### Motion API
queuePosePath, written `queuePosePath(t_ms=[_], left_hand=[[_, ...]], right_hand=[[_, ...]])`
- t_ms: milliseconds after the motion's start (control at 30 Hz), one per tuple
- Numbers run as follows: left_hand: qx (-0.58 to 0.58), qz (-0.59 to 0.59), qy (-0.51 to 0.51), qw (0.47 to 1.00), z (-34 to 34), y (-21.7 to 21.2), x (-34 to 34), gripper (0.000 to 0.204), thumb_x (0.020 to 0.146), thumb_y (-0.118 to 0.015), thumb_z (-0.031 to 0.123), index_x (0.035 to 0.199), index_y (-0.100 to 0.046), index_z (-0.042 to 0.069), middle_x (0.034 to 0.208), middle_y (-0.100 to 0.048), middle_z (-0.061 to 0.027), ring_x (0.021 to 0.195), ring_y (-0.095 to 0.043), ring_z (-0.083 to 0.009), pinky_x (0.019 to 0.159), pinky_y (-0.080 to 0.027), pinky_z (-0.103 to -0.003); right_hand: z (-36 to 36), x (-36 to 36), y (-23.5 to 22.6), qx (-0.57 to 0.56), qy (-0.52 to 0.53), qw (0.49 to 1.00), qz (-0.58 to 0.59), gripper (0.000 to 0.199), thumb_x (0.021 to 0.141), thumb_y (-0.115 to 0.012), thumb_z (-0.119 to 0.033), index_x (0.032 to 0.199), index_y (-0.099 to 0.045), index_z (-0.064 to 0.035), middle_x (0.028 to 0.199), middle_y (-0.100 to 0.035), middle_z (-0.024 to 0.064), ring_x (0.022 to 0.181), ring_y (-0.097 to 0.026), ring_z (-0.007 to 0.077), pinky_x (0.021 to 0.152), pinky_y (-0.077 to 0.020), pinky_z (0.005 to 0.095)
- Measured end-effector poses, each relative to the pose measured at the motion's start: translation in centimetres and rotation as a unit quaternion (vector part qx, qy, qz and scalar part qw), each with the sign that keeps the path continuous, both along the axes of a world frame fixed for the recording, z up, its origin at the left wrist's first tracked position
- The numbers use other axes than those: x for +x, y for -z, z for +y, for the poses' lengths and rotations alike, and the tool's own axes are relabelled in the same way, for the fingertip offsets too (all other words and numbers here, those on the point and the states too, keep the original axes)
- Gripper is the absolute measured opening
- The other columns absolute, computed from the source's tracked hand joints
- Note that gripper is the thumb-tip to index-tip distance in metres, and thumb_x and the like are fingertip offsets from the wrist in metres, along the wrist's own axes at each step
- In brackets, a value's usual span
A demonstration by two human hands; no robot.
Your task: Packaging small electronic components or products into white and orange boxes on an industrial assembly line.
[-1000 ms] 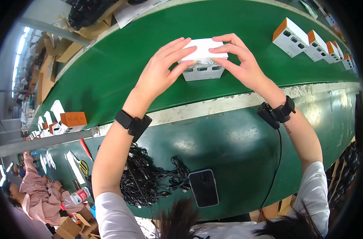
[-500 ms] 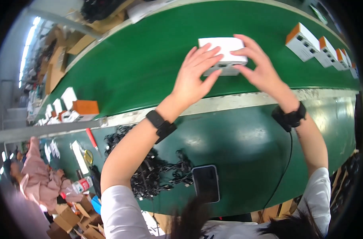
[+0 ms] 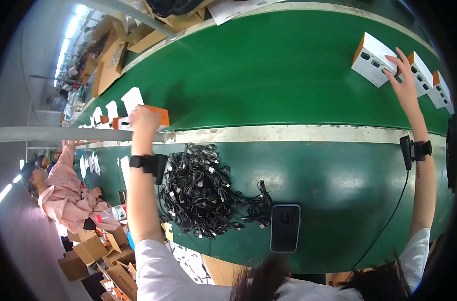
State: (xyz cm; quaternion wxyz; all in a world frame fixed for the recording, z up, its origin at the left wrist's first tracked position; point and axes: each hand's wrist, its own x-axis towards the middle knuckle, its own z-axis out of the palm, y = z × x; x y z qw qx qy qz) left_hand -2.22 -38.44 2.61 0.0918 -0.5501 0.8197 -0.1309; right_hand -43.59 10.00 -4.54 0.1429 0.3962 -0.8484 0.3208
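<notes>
My left hand point(image 3: 144, 121) is closed on the near edge of an open white-and-orange box point(image 3: 160, 115), whose white flap stands up at the left of the green belt. Far to the right, my right hand point(image 3: 405, 83) has its fingers apart. Its thumb and index finger are at the right edge of a closed white box point(image 3: 371, 62) with dark pictures printed on its side. Whether those fingertips still touch it I cannot tell. Each wrist wears a black band, and a cable runs down from the right one.
Similar white boxes point(image 3: 418, 74) line the belt point(image 3: 268, 65) at right; open ones stand further left. On the nearer green table lie a heap of black cables point(image 3: 198, 195) and a phone point(image 3: 285, 228). A metal rail point(image 3: 62, 134) crosses at left, near a person in pink point(image 3: 70, 193) and cardboard boxes point(image 3: 90, 251).
My hands have parted from the white box in the middle. That box now stands at the right beside my right hand, while my left hand has taken hold of an open box. The view has shifted.
</notes>
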Motion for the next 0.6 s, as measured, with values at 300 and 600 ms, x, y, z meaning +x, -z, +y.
queuePosePath(t_ms=[300, 600], left_hand=[[0.062, 0.200, 0.111, 0.971, -5.1, -1.2, 2.0, 0.023, 0.085, -0.053, 0.016, 0.082, -0.062, -0.005, 0.072, -0.066, -0.0181, 0.068, -0.068, -0.0296, 0.063, -0.054, -0.039], [0.480, 0.384, 0.281, 0.737, 18.7, -0.2, -15.5, 0.019, 0.083, -0.052, 0.009, 0.088, -0.064, -0.005, 0.070, -0.066, -0.0095, 0.061, -0.064, -0.0134, 0.055, -0.052, -0.025]], right_hand=[[-6.6, 11.9, -3.1, -0.058, -0.131, 0.989, -0.021, 0.030, 0.078, -0.061, -0.004, 0.107, -0.057, -0.0094, 0.128, -0.045, 0.0139, 0.120, -0.041, 0.0326, 0.102, -0.0339, 0.0379], [-14.8, 17.6, -2.7, -0.139, -0.227, 0.919, -0.290, 0.044, 0.094, -0.050, -0.025, 0.133, -0.041, -0.0063, 0.126, -0.045, 0.0089, 0.114, -0.047, 0.0215, 0.097, -0.0373, 0.0317]])
